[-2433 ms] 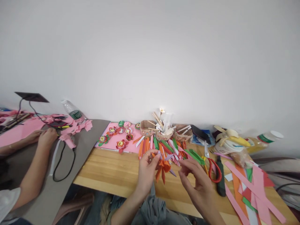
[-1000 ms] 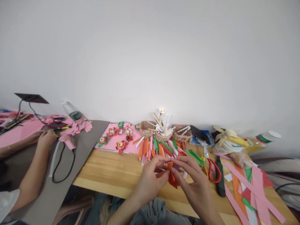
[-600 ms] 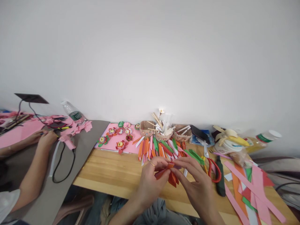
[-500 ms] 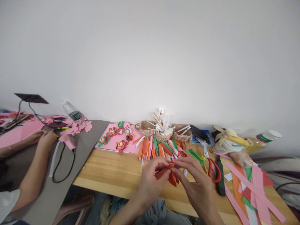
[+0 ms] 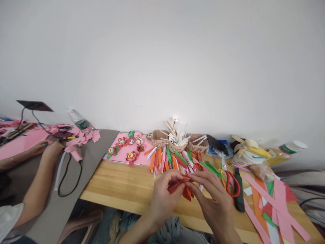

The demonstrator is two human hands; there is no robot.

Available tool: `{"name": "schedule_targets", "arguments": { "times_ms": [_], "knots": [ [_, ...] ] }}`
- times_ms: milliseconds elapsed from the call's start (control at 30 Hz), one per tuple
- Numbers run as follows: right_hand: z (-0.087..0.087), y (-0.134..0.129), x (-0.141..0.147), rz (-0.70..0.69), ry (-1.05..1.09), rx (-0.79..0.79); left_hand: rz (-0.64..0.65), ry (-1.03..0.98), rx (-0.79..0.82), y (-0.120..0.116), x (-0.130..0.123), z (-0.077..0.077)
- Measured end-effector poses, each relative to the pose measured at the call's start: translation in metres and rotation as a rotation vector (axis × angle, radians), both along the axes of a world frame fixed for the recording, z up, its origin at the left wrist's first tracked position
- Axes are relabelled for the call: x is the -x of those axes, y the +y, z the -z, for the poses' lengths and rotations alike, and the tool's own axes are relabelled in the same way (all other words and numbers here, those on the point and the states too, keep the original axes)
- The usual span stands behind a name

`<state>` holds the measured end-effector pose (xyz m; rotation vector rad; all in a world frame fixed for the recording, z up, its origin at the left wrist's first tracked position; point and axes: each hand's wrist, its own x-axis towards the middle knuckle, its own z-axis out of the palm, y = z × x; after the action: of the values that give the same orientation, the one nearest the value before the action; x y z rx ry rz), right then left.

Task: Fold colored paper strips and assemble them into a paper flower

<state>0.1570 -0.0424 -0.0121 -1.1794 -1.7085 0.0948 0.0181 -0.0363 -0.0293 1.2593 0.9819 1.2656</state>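
Between my two hands is a folded piece of red-orange paper [image 5: 187,193], held above the front part of the wooden table. My left hand [image 5: 165,193] pinches it from the left, with a ring on one finger. From the right, my right hand [image 5: 212,196] pinches its upper edge with thumb and fingers. Part of the paper is hidden behind the fingers. Just beyond lie many folded paper strips [image 5: 158,161] in orange, pink, red, white and green. Finished paper flowers [image 5: 131,156] rest on a pink sheet [image 5: 115,161] to the left.
Woven baskets [image 5: 159,139] with sticks stand by the wall. Scissors [image 5: 232,184], a dark green pen-like tool [image 5: 238,193], loose paper strips [image 5: 281,206] and a banana peel [image 5: 251,149] lie right. At left, another person's hands [image 5: 49,149] work near a pink glue gun [image 5: 73,151].
My hands and the red-orange paper hold almost the same pose. The view has shifted very slightly. The other person's hands at left have moved a little.
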Motion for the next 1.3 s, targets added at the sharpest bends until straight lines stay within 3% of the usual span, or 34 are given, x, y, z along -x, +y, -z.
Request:
{"name": "schedule_targets", "arguments": {
  "times_ms": [233, 500, 633, 833, 1033, 1167, 1300],
  "knots": [
    [-0.004, 0.0, 0.0, -0.048, -0.028, 0.012, 0.095, 0.094, -0.06, 0.002, 0.005, -0.006],
    [-0.005, -0.001, 0.0, -0.094, -0.012, 0.051, 0.052, 0.286, -0.159, 0.005, 0.009, -0.006],
    [-0.008, -0.001, -0.002, -0.157, 0.029, 0.14, 0.132, 0.135, -0.019, 0.004, 0.01, -0.005],
    [-0.014, -0.002, -0.003, -0.282, 0.219, 0.4, 0.251, -0.057, 0.155, 0.004, 0.013, -0.008],
    [-0.013, -0.002, -0.009, -0.317, 0.304, 0.61, 0.261, -0.152, 0.327, 0.005, 0.015, -0.006],
    [-0.014, -0.003, -0.01, -0.296, 0.298, 0.602, 0.25, -0.17, 0.375, 0.005, 0.014, -0.009],
    [-0.015, -0.006, -0.006, -0.238, 0.236, 0.451, 0.199, -0.18, 0.336, 0.006, 0.013, -0.013]
  ]
}}
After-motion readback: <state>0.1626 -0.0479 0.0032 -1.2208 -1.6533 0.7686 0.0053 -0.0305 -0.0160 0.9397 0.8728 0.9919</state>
